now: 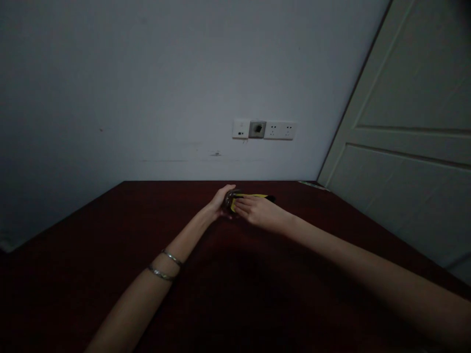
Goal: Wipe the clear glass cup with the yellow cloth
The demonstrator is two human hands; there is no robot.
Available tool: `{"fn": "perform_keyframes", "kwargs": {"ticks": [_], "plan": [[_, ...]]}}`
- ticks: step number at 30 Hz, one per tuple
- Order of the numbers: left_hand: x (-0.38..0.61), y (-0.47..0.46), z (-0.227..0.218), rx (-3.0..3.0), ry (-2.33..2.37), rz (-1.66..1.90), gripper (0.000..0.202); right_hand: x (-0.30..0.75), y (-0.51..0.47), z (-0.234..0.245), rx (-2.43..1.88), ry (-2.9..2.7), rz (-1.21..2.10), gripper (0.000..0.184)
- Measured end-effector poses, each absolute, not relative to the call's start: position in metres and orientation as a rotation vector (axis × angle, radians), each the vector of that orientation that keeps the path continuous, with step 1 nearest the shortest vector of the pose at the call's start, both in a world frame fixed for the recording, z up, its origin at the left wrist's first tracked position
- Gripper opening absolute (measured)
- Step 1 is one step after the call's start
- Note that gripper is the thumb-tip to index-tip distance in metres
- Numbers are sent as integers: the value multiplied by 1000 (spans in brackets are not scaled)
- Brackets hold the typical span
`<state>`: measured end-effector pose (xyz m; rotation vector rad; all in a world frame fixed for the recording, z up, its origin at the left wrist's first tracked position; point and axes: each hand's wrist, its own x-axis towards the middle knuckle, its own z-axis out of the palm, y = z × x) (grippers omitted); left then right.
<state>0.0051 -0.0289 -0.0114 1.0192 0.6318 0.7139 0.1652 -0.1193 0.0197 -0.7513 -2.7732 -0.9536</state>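
Near the far edge of the dark red table, my left hand point(220, 200) is wrapped round a dark, rounded, shiny object point(228, 200). Its kind is hard to make out, as my fingers and the dim light hide much of it. My right hand point(253, 211) presses a yellow and black cloth-like piece point(257, 195) against the right side of that object, fingers together and pointing left. Part of the yellow shows above and below the right fingers, and a black end sticks out to the right. Both hands are close together, just above the tabletop.
The dark red table point(110, 235) runs up to a pale wall point(165, 88). Wall sockets point(279, 130) sit above its far edge. A panelled white door point(412, 117) stands along the right side. A thin flat strip point(313, 186) lies at the far right corner.
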Motion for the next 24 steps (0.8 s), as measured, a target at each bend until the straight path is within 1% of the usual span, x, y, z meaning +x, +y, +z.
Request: {"fn": "perform_keyframes", "kwargs": {"ticks": [3, 7, 11, 16, 18, 20, 22, 24], "plan": [[3, -31, -12, 991, 687, 398, 44, 176, -124, 23, -583, -2777, -1110, 30], [3, -37, -16, 996, 644, 159, 44, 186, -132, 27, -344, -2840, -1210, 32], [9, -35, -21, 1111, 671, -51, 53, 190, -128, 30, -130, -2953, -1178, 34], [11, -16, -22, 1318, 621, -262, 56, 191, -111, 29, -16, -2991, -1185, 35], [10, -10, -19, 1393, 585, -337, 58, 189, -110, 26, -41, -2960, -1234, 35], [7, -9, -12, 1462, 540, -348, 62, 187, -115, 20, -196, -2905, -1296, 36], [4, -12, 0, 1519, 554, -256, 63, 184, -122, 14, -423, -2818, -1339, 38], [3, -19, 16, 1554, 693, -88, 58, 180, -130, 10, -622, -2723, -1341, 41]]}}
